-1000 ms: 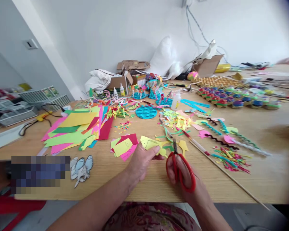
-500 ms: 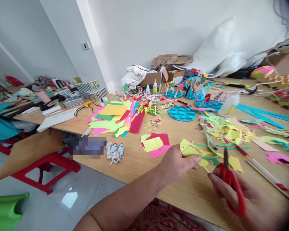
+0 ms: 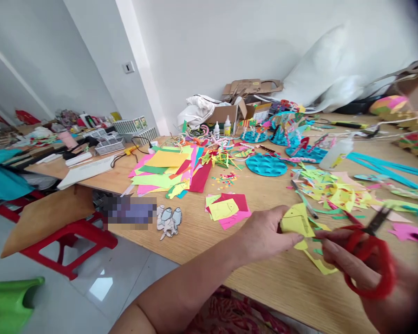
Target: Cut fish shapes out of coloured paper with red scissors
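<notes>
My left hand point(image 3: 270, 234) pinches a piece of yellow paper point(image 3: 295, 219) with a fish outline drawn on it, partly cut and curling. A thin yellow strip point(image 3: 316, 263) hangs below it. Red-handled scissors point(image 3: 371, 264) are looped in my right hand point(image 3: 351, 273), their blurred blades pointing up and away from the paper. The right thumb and fingertips meet at the paper's right edge. Left of my hands, a small stack of cut paper point(image 3: 226, 209) has a yellow sheet with a fish drawing on top. Grey paper fish shapes point(image 3: 169, 220) lie near the table's front edge.
Coloured sheets point(image 3: 167, 160) are piled at mid-table. Paper scraps point(image 3: 337, 190) spread behind my hands. Beyond are a blue scalloped disc point(image 3: 265, 165), a glue bottle point(image 3: 337, 153) and blue strips point(image 3: 386, 168). A red stool point(image 3: 69, 250) stands left of the table.
The scissors have swung right, their blades turning away from the paper. My right fingertips have come up to the paper's edge, and the left hand has moved slightly right with it.
</notes>
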Action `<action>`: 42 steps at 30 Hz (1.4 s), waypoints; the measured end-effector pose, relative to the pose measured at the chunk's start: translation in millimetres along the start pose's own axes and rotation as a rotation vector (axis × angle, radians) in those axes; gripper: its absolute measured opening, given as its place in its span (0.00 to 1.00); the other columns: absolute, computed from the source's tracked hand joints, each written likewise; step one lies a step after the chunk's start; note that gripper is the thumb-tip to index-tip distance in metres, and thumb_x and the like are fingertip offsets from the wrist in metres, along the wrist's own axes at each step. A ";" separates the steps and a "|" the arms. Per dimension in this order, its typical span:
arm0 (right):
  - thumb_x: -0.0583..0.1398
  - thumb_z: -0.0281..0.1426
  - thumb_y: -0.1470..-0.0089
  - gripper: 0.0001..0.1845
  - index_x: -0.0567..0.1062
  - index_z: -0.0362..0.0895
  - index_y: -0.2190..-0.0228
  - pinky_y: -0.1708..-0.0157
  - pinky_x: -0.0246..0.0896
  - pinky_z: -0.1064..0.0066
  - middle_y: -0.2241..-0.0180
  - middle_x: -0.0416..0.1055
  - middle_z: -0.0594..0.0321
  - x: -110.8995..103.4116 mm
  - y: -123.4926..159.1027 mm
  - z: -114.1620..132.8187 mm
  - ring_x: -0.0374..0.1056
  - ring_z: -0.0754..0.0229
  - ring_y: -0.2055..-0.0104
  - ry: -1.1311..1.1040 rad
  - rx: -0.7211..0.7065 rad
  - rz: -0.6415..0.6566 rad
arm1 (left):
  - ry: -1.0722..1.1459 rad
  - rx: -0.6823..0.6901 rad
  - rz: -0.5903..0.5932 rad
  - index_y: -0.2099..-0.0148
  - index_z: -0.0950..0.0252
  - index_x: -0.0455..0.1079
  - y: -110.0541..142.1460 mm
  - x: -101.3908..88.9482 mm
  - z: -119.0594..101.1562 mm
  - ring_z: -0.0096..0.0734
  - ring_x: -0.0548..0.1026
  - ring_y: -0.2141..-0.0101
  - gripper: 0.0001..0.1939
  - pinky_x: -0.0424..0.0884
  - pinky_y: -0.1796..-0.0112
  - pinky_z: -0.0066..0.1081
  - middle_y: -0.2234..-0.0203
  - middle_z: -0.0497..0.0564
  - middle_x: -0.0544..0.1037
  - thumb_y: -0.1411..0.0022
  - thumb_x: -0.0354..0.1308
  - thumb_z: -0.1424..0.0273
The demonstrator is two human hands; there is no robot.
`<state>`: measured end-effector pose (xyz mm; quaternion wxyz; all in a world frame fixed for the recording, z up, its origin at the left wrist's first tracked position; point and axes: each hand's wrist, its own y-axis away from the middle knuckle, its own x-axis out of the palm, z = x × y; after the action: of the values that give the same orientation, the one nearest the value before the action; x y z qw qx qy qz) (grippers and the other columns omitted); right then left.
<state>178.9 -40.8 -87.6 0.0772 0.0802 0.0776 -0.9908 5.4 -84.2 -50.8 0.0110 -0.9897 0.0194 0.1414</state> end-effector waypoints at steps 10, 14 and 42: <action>0.64 0.35 0.58 0.11 0.71 0.44 0.73 0.82 0.54 0.75 0.80 0.65 0.68 20.5 3.5 35.6 0.58 0.65 0.80 -0.184 0.060 0.153 | 0.206 -0.009 0.084 0.61 0.64 0.67 -2.1 -6.9 -3.9 0.22 0.65 0.77 0.14 0.61 0.77 0.22 0.75 0.45 0.69 0.53 0.55 0.76; 0.63 0.34 0.58 0.09 0.70 0.44 0.74 0.82 0.53 0.76 0.81 0.63 0.69 21.7 1.6 38.0 0.56 0.66 0.81 -0.202 0.042 0.185 | 0.260 -0.011 0.133 0.62 0.65 0.66 -0.8 -10.7 -7.8 0.21 0.64 0.78 0.11 0.60 0.78 0.21 0.76 0.44 0.67 0.52 0.56 0.75; 0.50 0.45 0.44 0.21 0.63 0.44 0.80 0.80 0.53 0.74 0.83 0.60 0.68 21.6 39.5 39.1 0.57 0.64 0.80 0.002 0.062 0.414 | 0.512 0.024 -0.238 0.70 0.66 0.68 10.4 -7.2 -16.6 0.24 0.65 0.75 0.04 0.66 0.74 0.25 0.77 0.46 0.70 0.50 0.56 0.70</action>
<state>158.7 -88.9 -58.8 0.2766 0.0978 0.0292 -0.9556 2.7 -94.8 -33.0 0.0338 -0.9883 -0.0933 -0.1158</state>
